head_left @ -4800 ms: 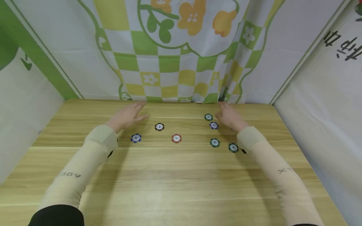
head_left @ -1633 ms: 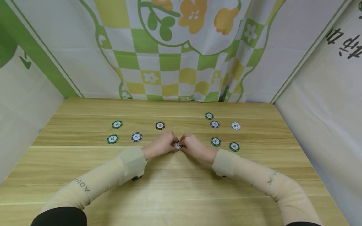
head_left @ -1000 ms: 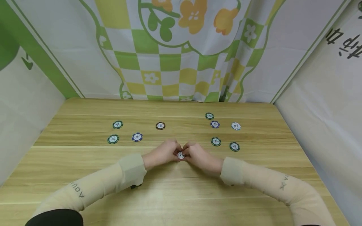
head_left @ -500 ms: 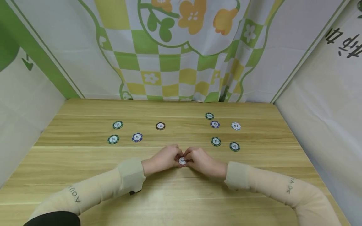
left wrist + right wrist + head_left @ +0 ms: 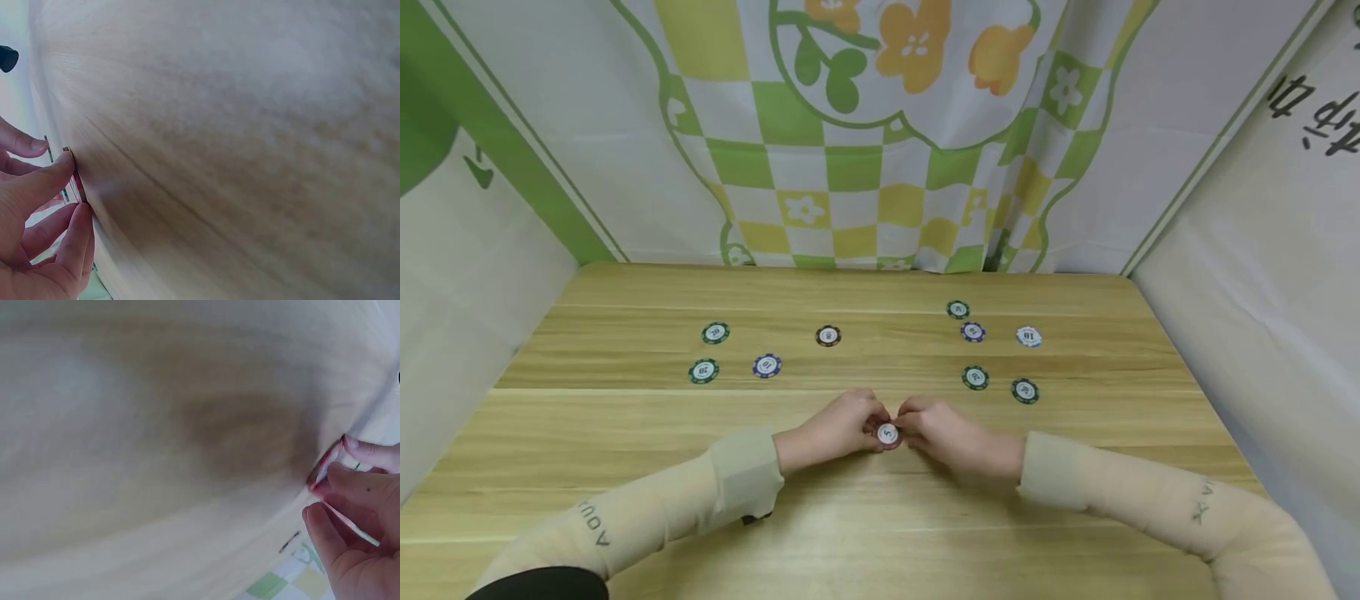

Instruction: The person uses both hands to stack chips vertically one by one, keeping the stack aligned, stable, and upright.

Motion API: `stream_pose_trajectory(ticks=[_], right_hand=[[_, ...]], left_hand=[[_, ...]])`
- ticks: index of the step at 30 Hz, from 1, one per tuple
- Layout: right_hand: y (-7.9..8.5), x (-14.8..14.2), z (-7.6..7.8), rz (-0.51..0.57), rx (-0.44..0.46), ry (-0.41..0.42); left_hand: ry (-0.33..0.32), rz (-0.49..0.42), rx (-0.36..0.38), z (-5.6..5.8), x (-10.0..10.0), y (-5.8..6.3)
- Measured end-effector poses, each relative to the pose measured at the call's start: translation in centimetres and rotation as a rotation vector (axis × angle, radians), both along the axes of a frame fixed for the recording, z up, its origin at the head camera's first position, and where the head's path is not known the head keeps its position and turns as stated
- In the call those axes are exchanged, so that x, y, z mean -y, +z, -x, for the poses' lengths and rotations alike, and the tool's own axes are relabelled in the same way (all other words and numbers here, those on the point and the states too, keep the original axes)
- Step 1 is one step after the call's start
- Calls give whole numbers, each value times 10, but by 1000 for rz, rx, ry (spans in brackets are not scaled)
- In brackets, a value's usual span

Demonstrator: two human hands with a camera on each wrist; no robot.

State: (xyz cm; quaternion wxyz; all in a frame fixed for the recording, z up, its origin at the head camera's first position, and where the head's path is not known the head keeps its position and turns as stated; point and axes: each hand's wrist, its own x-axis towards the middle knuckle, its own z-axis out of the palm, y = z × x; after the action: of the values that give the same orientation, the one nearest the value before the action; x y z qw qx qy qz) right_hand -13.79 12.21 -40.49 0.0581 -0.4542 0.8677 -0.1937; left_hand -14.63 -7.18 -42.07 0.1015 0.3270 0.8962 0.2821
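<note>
The red poker chip lies between both hands at the desk, equally near each. Left hand: grip pinches the chip's left edge. Right hand: fingertips by its right edge; grasp cannot be determined. Chip: round, no long axis, white centre marked 5, face up.

I have the left hand pinching the red chip from its left, thumb on near edge. Right hand: fingers bent, tips at the chip's right edge, can't confirm contact. Left forearm slants in from chip's near left, right forearm from near right.
</note>
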Motion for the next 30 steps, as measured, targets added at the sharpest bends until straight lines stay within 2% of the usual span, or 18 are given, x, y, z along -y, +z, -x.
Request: stream_pose_trajectory(ticks=[3, 10, 16, 22, 27, 30], right_hand=[[4, -7, 2, -33, -10, 11], [5, -27, 9, -158, -113, 38], [5, -46, 21, -202, -204, -37], [4, -65, 30, -146, -235, -115], [1, -75, 38, -110, -267, -136], [-1, -80, 42, -124, -274, -140]], left_hand=[[2, -9, 4, 1, 1, 0], [-4, -45, 23, 1, 1, -3], [9, -37, 33, 1, 1, -4], [14, -46, 56, -1, 0, -2], [11, -44, 63, -1, 0, -1], [6, -40, 57, 0, 1, -1]])
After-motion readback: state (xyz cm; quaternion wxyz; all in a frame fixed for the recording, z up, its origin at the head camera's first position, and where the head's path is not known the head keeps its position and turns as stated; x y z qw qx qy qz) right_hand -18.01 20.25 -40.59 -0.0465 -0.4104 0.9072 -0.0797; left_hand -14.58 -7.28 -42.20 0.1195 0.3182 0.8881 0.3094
